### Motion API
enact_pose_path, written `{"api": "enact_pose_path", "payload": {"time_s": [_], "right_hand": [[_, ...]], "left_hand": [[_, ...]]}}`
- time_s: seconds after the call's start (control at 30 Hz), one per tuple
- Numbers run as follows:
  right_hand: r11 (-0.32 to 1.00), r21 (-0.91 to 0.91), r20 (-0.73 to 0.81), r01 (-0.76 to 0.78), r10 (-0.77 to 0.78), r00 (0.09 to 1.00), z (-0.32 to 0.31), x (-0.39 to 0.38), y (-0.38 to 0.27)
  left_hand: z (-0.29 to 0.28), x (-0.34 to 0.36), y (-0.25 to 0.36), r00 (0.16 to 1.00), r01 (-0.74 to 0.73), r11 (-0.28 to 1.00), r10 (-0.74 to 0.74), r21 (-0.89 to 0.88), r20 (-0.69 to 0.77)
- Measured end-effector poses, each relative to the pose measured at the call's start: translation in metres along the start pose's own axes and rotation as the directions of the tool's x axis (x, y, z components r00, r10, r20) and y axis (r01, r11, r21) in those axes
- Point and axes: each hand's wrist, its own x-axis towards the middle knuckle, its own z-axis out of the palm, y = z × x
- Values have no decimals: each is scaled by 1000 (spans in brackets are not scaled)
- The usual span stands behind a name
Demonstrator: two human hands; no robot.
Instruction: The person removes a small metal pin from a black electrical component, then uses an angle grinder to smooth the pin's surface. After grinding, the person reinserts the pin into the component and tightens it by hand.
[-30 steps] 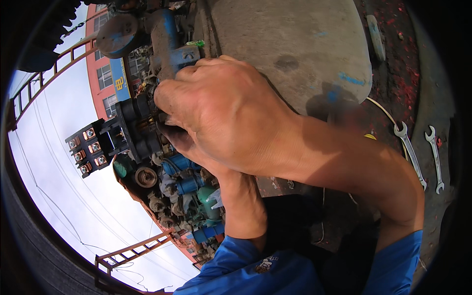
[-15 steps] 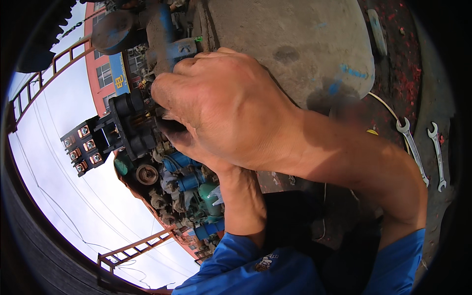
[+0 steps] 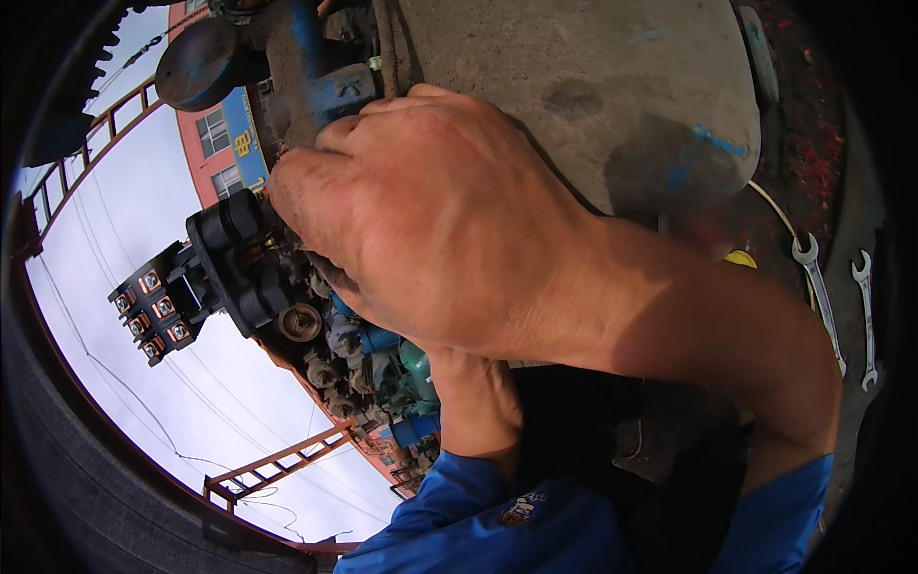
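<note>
Black plastic makes up the part (image 3: 215, 258) that sticks out to the left of both hands, with little copper plates (image 3: 164, 306) at its far end. The right hand (image 3: 430, 201) lies on top. Its fingers bend down, but their tips are hidden, so I cannot tell what they grip. The left hand (image 3: 459, 368) is underneath and mostly covered, so I cannot tell how its fingers sit.

The part could twist or slip, because its copper end pokes out and nothing seems to hold it up there. A fall could crack the plastic. The right hand hides the place where they meet, so a finger could get pinched there. The arms cross too, so one could bump the other.

A blue metal piece (image 3: 339, 91) is close past the knuckles, and they could scrape on it. The big grey board (image 3: 574, 57) is above the right arm and blocks that way. The most room looks to be on the left, where the copper end has sky (image 3: 105, 249) behind it. A pile of old machine bits (image 3: 359, 359) shows below the part, and it looks farther back. A long spanner (image 3: 819, 301) and a thinner spanner (image 3: 866, 320) lie far off right.
</note>
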Motion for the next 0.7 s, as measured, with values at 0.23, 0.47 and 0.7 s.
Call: {"api": "enact_pose_path", "payload": {"time_s": [0.23,0.47,0.7], "right_hand": [[999,33,14,-8,7,1000,-2,3,-6],[998,-21,163,-58,60,985,-16,0,-3],[998,35,285,-46,34,958,-40,4,-9]], "left_hand": [[0,1,9,1000,14,1000,-14,-21,-22],[-3,-4,1,998,48,993,-52,-111,-34],[1,-1,20,989,-113,989,103,90,106]]}}
